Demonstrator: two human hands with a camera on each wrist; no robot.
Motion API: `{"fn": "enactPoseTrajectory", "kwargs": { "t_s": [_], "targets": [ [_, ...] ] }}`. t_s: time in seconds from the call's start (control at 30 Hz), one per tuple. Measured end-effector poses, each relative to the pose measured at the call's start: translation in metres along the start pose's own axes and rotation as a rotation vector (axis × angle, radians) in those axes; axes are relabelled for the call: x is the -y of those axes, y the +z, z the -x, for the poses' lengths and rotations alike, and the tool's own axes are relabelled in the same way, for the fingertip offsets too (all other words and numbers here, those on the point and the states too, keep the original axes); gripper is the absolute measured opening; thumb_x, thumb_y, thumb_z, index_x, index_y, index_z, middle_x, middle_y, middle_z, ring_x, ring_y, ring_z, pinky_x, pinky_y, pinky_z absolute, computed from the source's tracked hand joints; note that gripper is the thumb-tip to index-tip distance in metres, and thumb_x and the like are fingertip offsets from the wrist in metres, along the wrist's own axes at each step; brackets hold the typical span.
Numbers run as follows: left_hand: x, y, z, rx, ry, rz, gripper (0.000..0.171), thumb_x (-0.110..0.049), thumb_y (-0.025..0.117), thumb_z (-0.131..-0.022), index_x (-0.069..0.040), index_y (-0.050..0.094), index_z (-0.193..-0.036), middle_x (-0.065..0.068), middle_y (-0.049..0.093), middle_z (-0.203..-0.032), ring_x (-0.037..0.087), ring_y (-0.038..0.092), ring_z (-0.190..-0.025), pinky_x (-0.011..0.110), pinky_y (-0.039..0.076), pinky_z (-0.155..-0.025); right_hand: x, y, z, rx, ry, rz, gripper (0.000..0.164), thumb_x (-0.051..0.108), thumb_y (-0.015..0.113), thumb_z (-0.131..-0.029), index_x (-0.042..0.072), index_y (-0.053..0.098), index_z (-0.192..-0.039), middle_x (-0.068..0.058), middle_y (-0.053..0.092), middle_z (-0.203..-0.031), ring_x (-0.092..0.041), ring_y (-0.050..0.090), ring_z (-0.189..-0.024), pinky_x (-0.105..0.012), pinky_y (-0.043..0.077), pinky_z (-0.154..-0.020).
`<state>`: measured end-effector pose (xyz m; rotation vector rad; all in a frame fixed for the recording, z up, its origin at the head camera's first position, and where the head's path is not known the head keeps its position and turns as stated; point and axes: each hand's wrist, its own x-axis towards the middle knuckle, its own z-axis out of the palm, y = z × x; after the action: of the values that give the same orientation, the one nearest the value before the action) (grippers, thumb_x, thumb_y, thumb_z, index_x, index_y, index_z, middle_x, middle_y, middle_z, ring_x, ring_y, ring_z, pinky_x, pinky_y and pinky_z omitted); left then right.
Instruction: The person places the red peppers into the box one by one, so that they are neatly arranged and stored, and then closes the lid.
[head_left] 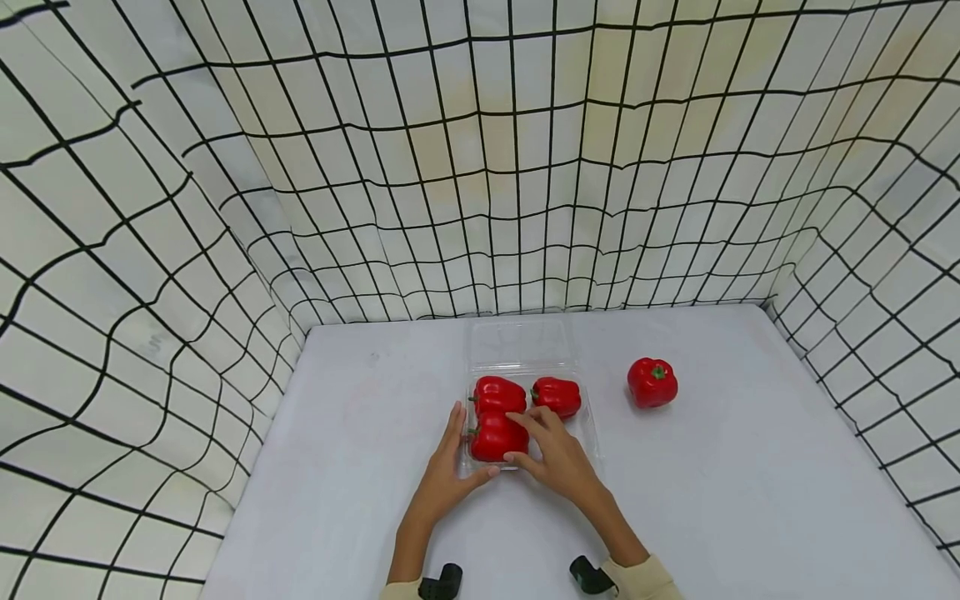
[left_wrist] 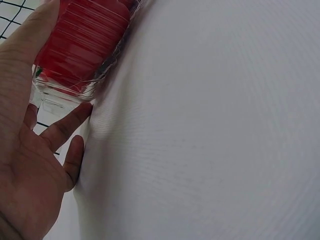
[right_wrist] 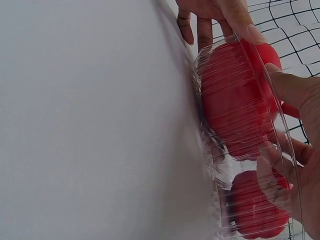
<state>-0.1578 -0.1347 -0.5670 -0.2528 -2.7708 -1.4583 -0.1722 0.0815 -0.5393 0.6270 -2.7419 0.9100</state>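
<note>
A clear plastic clamshell box lies with its lid folded back, three red bell peppers inside. The front-left bell pepper is gripped at its right side by my right hand, thumb at its front and fingers curled over its far side. Behind it lies another bell pepper, and a third bell pepper sits at the back right. My left hand rests along the box's left side, fingers straight and thumb near the front edge. Through the clear wall, the right wrist view shows my right fingers inside the box.
A single red bell pepper stands on the white table, right of the box. The transparent lid lies flat behind the box. Black netting over white walls encloses the table at the back and sides.
</note>
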Motion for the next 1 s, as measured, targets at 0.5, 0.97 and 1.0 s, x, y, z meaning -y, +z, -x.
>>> {"fn": "enactPoseTrajectory", "kwargs": {
  "t_s": [0.5, 0.97, 1.0],
  "targets": [
    [0.001, 0.001, 0.000, -0.012, 0.024, 0.005, 0.106, -0.054, 0.076, -0.076, -0.022, 0.018, -0.158, -0.004, 0.014, -0.165, 0.029, 0.024, -0.149, 0.057, 0.037, -0.109, -0.001, -0.008, 0.001, -0.085, 0.000, -0.099, 0.056, 0.028, 0.080, -0.081, 0.016, 0.060, -0.132, -0.008, 0.059, -0.117, -0.022, 0.062, -0.103, -0.037, 0.061, -0.082],
    [0.000, 0.002, -0.002, 0.001, -0.024, 0.009, 0.108, -0.059, 0.074, -0.074, -0.029, 0.013, -0.158, -0.007, 0.013, -0.165, 0.031, 0.038, -0.144, 0.057, 0.039, -0.109, -0.048, -0.055, -0.001, -0.665, 0.132, -0.125, 0.029, 0.011, 0.076, -0.084, 0.005, 0.069, -0.111, -0.012, 0.067, -0.102, -0.024, 0.064, -0.088, -0.034, 0.058, -0.062],
    [0.000, 0.002, -0.002, 0.002, -0.026, 0.009, 0.108, -0.059, 0.074, -0.074, -0.029, 0.013, -0.158, -0.007, 0.012, -0.165, 0.030, 0.038, -0.144, 0.057, 0.038, -0.109, -0.052, -0.057, -0.001, -0.716, 0.156, -0.109, 0.029, 0.012, 0.076, -0.084, 0.004, 0.069, -0.111, -0.013, 0.067, -0.103, -0.024, 0.064, -0.093, -0.036, 0.059, -0.067]
  ]
}}
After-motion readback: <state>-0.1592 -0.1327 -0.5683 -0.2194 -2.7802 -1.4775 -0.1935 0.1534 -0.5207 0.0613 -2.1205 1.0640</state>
